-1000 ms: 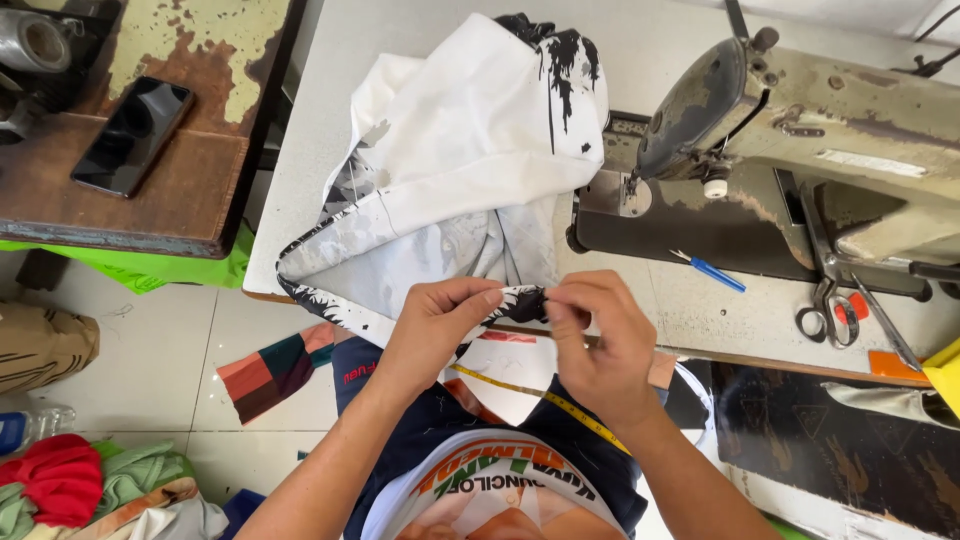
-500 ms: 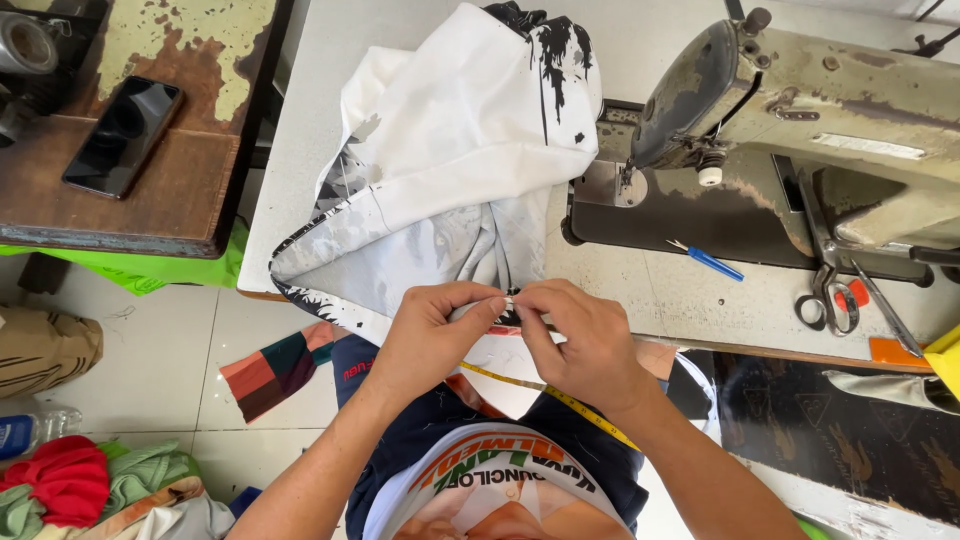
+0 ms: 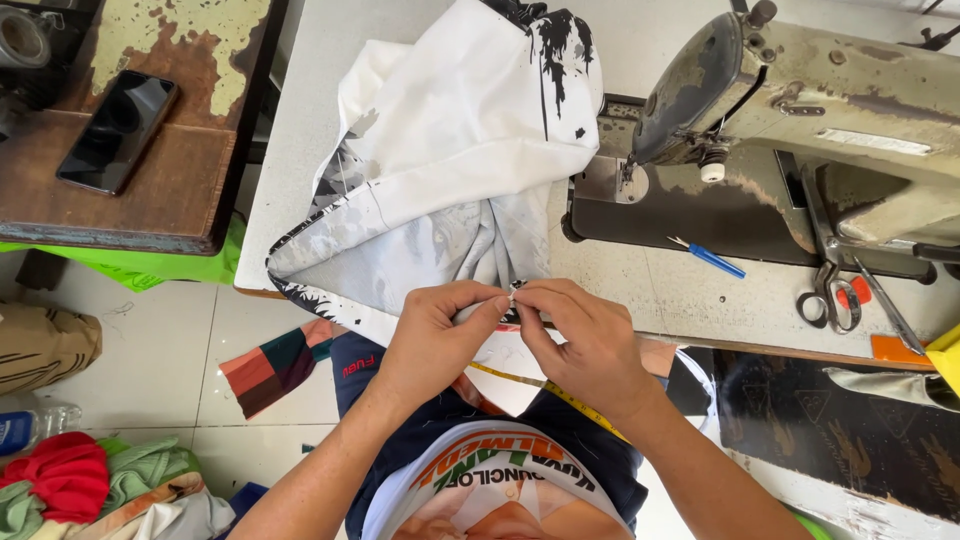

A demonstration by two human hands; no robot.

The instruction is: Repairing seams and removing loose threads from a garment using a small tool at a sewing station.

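Now the left hand (image 3: 432,335) and the right hand (image 3: 585,340) are brought together at the lower centre of the frame, closer than half a second ago, when a small gap was seen between them. The fingers (image 3: 478,300) of both hands are pressed together, pinching a small dark edge of the white fabric garment with black splatter print (image 3: 460,150). Whether anything else is held in the pinch cannot be told. The garment is draped over the pale worktop (image 3: 320,60), its hem hanging off the near edge, much as before. A yellow measuring tape (image 3: 560,395) is seen under the right wrist. At the upper right an old beige sewing machine (image 3: 850,110) is placed, with a blue pen (image 3: 712,260) and grey scissors (image 3: 828,300) beside it. A black phone (image 3: 118,130) is laid on the worn brown table (image 3: 180,190) at upper left.
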